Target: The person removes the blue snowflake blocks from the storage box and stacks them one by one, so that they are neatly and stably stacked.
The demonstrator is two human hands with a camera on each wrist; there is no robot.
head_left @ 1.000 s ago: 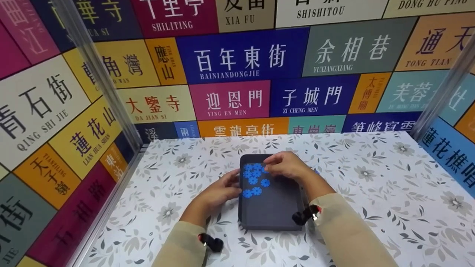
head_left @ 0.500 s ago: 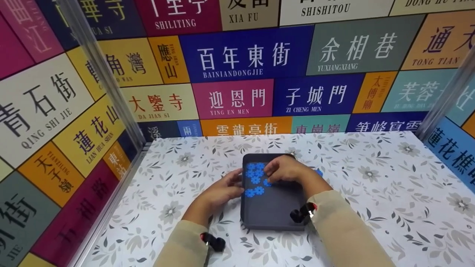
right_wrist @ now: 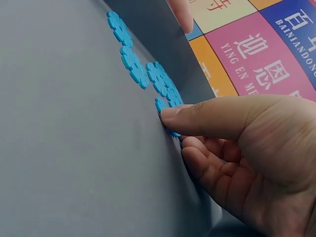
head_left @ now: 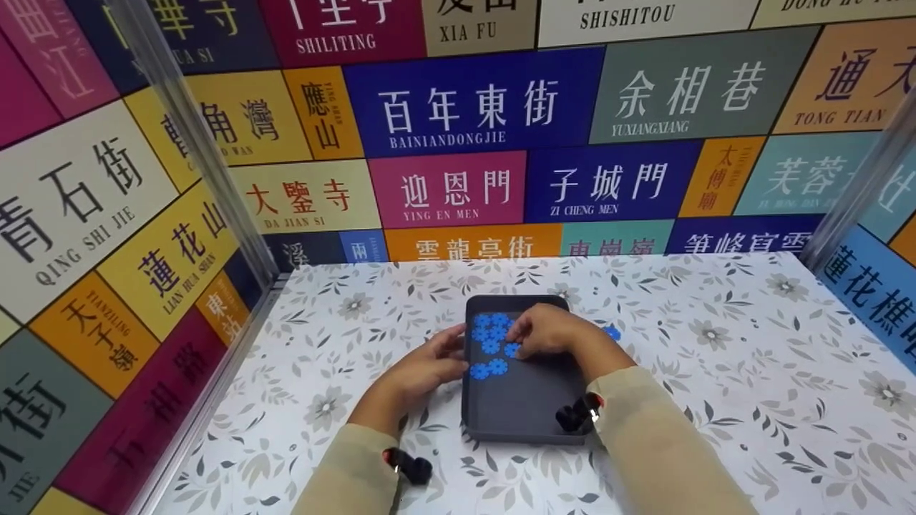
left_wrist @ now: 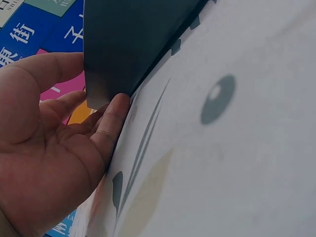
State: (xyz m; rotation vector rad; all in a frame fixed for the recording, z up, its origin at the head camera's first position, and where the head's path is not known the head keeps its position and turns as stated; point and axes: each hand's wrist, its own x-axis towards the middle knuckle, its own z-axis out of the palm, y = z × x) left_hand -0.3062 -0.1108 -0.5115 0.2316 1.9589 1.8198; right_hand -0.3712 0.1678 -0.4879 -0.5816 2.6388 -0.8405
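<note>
A dark grey rectangular tray [head_left: 526, 408] stands on the table with several blue flower-shaped plastic discs [head_left: 490, 346] lying in its far left part. My left hand [head_left: 426, 368] touches the outside of the tray's left wall. In the left wrist view its fingers [left_wrist: 112, 118] are extended against that wall, apart from one another. Inside the tray, my right hand [head_left: 554, 332] is low over the discs. Its thumb and fingers pinch a blue disc [right_wrist: 160, 104] at the edge of the group; the fingers partly hide that disc.
Another blue disc [head_left: 612, 333] lies on the table to the right of the tray, partly hidden by the right arm. A floral cloth [head_left: 336, 357] covers the table. Panels with printed place names [head_left: 444, 189] stand behind and at both sides.
My right hand has lowered slightly and come nearer to me, onto the disc at the right of the group. My left hand stays at the tray's left wall.
</note>
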